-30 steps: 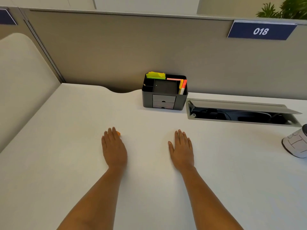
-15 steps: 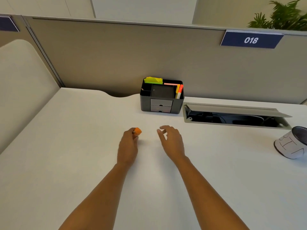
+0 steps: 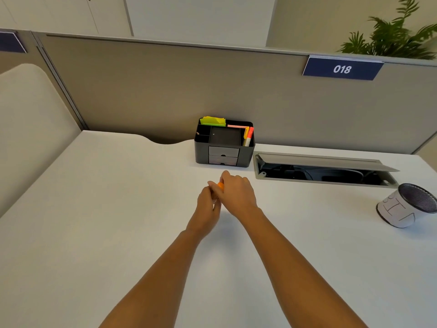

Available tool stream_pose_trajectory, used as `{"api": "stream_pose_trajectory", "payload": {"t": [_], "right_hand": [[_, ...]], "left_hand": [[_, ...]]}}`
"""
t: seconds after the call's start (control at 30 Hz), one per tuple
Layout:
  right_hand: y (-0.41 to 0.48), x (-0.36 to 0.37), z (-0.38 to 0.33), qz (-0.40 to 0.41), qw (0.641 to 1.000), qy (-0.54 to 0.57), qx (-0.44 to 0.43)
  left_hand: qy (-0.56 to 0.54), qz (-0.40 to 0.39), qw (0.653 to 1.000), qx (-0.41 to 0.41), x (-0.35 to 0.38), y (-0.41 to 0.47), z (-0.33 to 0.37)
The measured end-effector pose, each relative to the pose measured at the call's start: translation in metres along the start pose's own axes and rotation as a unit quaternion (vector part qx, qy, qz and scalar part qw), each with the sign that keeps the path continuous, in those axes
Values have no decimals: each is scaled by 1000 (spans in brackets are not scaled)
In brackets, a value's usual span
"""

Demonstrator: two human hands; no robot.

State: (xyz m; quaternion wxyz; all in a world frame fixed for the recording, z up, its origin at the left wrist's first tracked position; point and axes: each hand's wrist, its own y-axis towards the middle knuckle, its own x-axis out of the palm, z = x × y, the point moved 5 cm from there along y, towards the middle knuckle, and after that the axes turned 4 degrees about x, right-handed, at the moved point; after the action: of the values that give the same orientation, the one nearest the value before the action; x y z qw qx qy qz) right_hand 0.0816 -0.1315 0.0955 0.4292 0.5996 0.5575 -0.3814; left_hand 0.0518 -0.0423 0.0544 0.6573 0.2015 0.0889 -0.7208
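Both my hands meet above the middle of the white desk (image 3: 99, 209). My left hand (image 3: 207, 210) holds a small orange object (image 3: 220, 185), of which only the orange tip shows between the hands. My right hand (image 3: 237, 192) has its fingers curled over the top of that same orange object. Most of the object is hidden by the fingers. A black desk organiser (image 3: 223, 144) with two small drawers, sticky notes and markers stands just beyond the hands, against the partition.
An open cable tray (image 3: 324, 170) is sunk into the desk to the right of the organiser. A mesh pen cup (image 3: 408, 205) wrapped in paper lies on its side at the far right. A grey partition runs along the back, and a curved panel stands at the left.
My hands lay flat and apart on the desk. The left hand then lifted the orange object, and the right hand has now come across and closed over its top.
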Motion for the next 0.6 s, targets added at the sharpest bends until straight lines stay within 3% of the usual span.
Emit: {"api": "stream_pose_trajectory", "payload": {"t": [0.23, 0.33, 0.47, 0.6], "right_hand": [[-2, -13, 1, 29, 999, -23, -25], [-3, -15, 3, 34, 998, 39, -20], [-5, -19, 4, 48, 991, 126, -12], [-4, -27, 8, 74, 984, 159, -26]], "left_hand": [[-3, 6, 1000, -10, 9, 5, 11], [38, 27, 998, -32, 7, 9, 10], [129, 41, 991, 12, 2, 14, 22], [71, -6, 997, 35, 8, 18, 31]]}}
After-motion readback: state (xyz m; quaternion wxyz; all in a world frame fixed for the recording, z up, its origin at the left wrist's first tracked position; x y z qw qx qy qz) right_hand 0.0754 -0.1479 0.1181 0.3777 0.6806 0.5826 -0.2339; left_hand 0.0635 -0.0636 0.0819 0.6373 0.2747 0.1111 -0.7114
